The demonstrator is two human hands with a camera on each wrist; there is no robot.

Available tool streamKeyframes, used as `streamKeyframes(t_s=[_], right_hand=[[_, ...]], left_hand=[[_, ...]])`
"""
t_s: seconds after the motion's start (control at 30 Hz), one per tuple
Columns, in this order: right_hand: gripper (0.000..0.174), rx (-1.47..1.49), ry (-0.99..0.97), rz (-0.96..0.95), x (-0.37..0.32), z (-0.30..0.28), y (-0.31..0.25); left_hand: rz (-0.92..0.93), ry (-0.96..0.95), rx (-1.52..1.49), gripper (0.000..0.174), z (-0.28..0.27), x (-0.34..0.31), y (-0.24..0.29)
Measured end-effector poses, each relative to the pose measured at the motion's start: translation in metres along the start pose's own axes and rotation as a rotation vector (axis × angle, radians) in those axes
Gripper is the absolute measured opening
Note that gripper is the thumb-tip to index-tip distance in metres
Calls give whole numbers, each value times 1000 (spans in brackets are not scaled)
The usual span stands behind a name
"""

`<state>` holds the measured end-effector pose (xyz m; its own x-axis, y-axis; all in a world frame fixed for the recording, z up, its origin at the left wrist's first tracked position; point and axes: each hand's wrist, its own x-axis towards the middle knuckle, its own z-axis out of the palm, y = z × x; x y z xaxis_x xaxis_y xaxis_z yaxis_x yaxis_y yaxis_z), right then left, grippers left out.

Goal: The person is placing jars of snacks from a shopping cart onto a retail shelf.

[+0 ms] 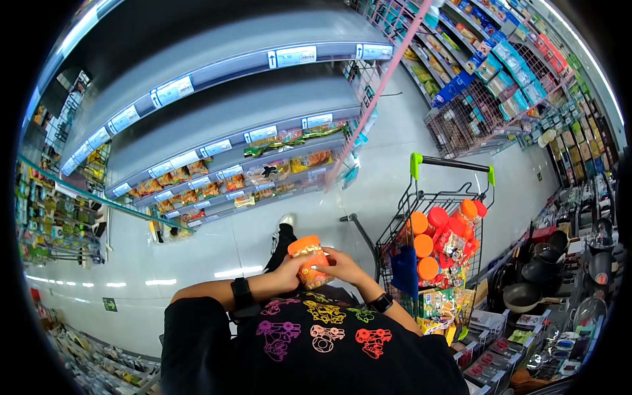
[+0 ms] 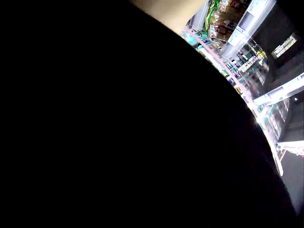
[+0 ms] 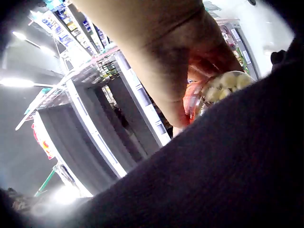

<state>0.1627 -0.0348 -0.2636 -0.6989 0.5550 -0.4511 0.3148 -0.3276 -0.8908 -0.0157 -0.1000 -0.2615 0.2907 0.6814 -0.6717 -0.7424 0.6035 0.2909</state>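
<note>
A clear plastic jar (image 1: 309, 266) with an orange lid is held in front of the black shirt in the head view. My left hand (image 1: 285, 275) grips its left side. From the right, my right hand (image 1: 345, 267) holds it with the fingers against its wall. Seen from the right wrist, the jar (image 3: 227, 88) shows pale round pieces inside and an orange-red label, with the right hand (image 3: 156, 42) around it. Dark cloth fills most of the left wrist view, which hides the left hand's fingers and the jar.
A black wire shopping cart (image 1: 384, 247) stands at the right, loaded with several orange- and red-lidded jars and packets. Ahead, a grey shelf unit (image 1: 230, 108) carries bagged snacks on its lower levels. Pans (image 1: 522, 296) and kitchenware line the right side. Glossy floor tiles (image 1: 184, 260) lie between.
</note>
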Motion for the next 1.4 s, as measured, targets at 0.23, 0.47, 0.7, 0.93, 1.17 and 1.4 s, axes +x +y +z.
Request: streamKeyframes(t_s=[0.23,0.47,0.7,0.93,1.17,1.4], right_hand=[[69,193,15,-79,46,-37,-41],[81,-166,169,-656,145,-93,-157],[81,-399,420,-776,224,-126,-233],[69,-448,572,-798,279,-153,-244],[38,-361,495,-481,332,-199,-212],[32,-637,792,-822,342,-188,-241]], left_hand=[[92,-26,259,63,27,17,76],[882,-229,849,88,63,66,215],[1021,-318,960,77,88,93,334],[674,-235,1370,59,111,106,394],[752,-288,1301,41,115,134,416],[788,-241,1312,41,96,151,428]])
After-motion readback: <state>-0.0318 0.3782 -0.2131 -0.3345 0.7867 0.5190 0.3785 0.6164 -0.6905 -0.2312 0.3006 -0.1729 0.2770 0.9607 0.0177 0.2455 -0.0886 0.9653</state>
